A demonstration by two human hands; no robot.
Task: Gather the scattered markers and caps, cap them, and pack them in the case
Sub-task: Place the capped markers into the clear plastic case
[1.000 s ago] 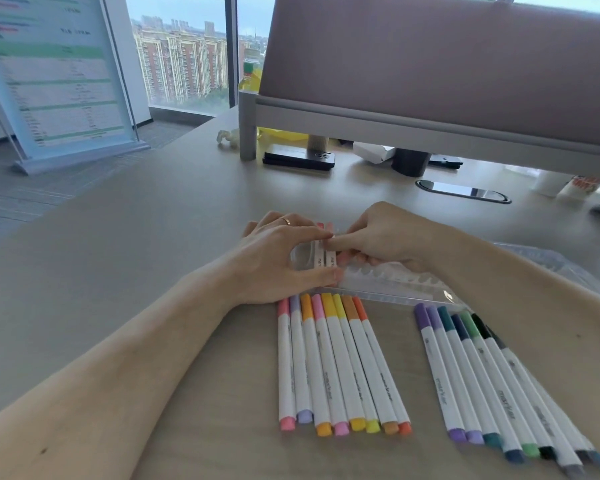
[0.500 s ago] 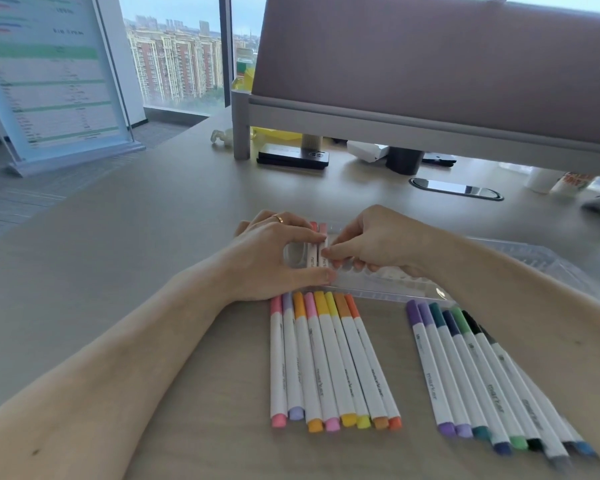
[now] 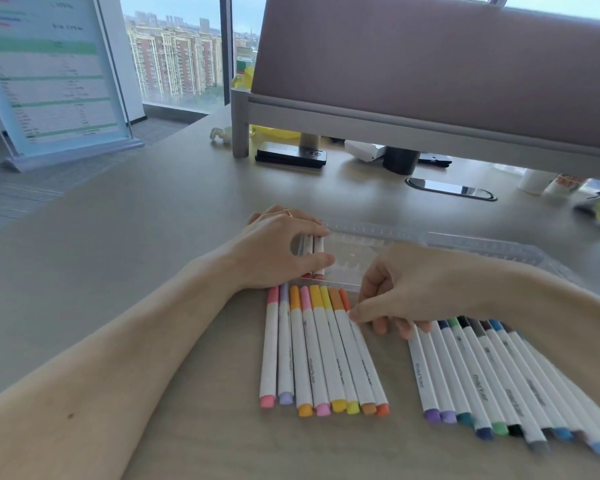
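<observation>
The right hand point(image 3: 409, 289) has its fingers curled downward, and the tip of the forefinger lies on the white barrel of the orange marker point(image 3: 364, 358), just under its upper cap; I cannot tell whether the thumb grips it as well. This marker is the rightmost of the warm row point(image 3: 326, 348): eight markers lying side by side on the desk point(image 3: 153, 237), touching one another, each with a white barrel and a coloured cap on both ends, in pinks, lilac, oranges and yellows.

The left hand point(image 3: 281, 251) grips the left end of the case point(image 3: 357, 252), with the thumb on the near edge and the fingers over the far edge. The case is of clear plastic with ridged slots and lies just behind the warm row. A few packed markers point(image 3: 313, 245) sit in its leftmost slots, under the fingers. Its clear lid point(image 3: 482, 245) lies open to the right.

To the right of the hand lies the cool row point(image 3: 482, 375), with purple, teal, green, black, grey and blue caps.
</observation>
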